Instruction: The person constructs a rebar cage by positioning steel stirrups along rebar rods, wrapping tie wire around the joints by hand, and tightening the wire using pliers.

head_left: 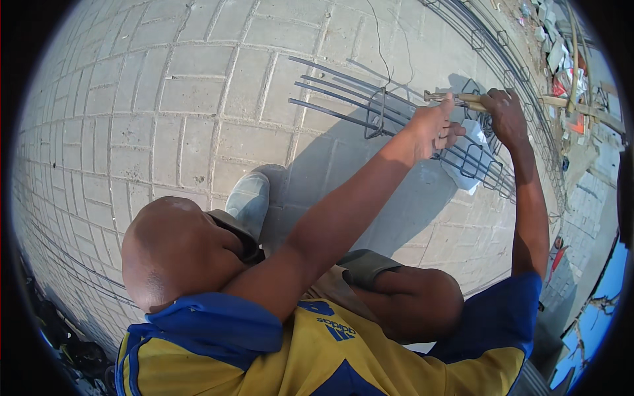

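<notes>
A small cage of dark steel rebar (337,111) lies on the paving in front of me, its straight bar ends pointing left. A square stirrup (376,113) rings the bars near that end, and more stirrups (472,162) stand farther right. My right hand (505,111) is closed round a tan-handled tool (470,99) with a narrow metal head; its exact kind is unclear. Over the cage, my left hand (436,129) has its fingers apart, the raised one close to the tool's head. Whether they touch cannot be told. Thin tie wire (381,43) rises from the stirrup.
Longer rebar cages (492,43) run along the upper right. A white object (465,173) sits under the near cage's right part. Beyond lie rubble and scraps (561,72) with wooden poles (584,109). My shoe (249,198) rests on the paving, left of my left forearm.
</notes>
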{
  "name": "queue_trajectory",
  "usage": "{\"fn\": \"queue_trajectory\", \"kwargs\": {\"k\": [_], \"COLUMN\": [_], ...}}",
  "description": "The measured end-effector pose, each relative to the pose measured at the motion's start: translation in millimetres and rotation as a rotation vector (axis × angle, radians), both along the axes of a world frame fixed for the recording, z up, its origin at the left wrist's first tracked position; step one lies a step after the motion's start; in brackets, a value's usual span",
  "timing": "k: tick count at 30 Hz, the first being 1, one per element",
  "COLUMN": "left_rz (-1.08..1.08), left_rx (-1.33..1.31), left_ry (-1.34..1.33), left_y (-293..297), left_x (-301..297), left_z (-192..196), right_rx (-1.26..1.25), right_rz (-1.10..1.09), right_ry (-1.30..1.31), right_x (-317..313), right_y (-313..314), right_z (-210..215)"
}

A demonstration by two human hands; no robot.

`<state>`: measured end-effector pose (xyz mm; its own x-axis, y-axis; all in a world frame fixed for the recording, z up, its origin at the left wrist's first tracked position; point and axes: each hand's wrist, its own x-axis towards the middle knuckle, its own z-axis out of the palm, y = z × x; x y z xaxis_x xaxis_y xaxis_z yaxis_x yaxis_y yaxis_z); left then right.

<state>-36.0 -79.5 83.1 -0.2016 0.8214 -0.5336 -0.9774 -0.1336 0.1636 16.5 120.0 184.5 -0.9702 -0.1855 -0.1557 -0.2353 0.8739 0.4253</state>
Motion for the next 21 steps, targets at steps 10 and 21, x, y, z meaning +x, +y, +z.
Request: {"fn": "queue_trajectory", "kwargs": {"k": [10,21], "left_rz": [0.591,0.667], "left_rx": [0.231,0.293], "left_ry": [-0.648,-0.576], "left_y": [59,56], "left_x": [-18,-25], "left_z": [-82,-84], "right_rx": [0.063,-0.033], "right_rz": [0.205,0.233], "right_ry": [-0.284,-0.371], "right_x": [-89,-134], "right_y": [0,17], "right_z": [-54,-82]}}
